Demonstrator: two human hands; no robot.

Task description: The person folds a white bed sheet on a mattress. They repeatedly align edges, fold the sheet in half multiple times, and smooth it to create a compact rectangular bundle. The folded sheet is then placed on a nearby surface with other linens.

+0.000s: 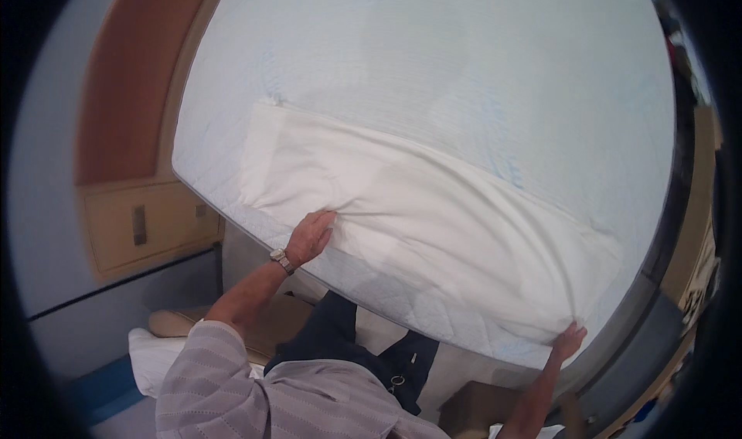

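A white cloth, folded into a long strip with soft creases, lies along the near side of a pale blue mattress. My left hand, with a metal-band watch on its wrist, grips the cloth's near edge left of the middle, where creases fan out from the fingers. Far to the right, my right hand pinches the cloth's near right corner beside the mattress corner. A taut fold runs up and back to the left from that corner.
A wooden bedside cabinet and a reddish-brown headboard stand at the left. Below them are a brown cushioned item and a white cloth bundle. A brown box-like object is on the floor near my right arm. A dark bed frame edge curves along the right.
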